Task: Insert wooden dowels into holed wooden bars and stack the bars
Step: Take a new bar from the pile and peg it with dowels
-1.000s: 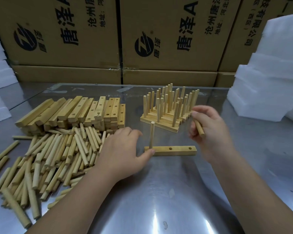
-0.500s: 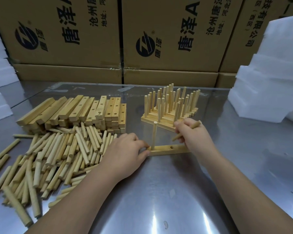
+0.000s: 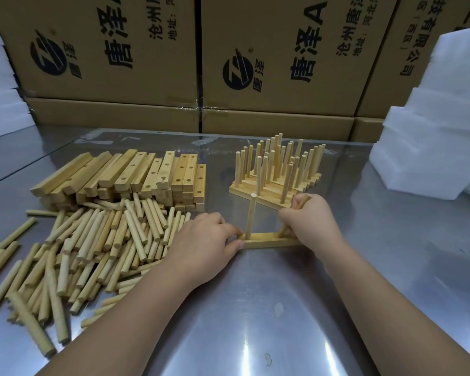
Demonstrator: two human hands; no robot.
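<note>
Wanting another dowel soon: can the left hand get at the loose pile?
Probably yes. The left hand holds the bar's end right beside the pile, with nothing between them; it must release the bar first.

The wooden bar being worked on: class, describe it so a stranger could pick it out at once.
On the steel table, look between the person's left hand and right hand, in front of the finished stack. The bar lies flat there, alone. Unlike the empty bars piled left, it carries one upright dowel, with a tilted dowel held at it.

Cardboard boxes (image 3: 114, 47) read "唐泽", "沧州唐泽" and "地址: 河北".
</note>
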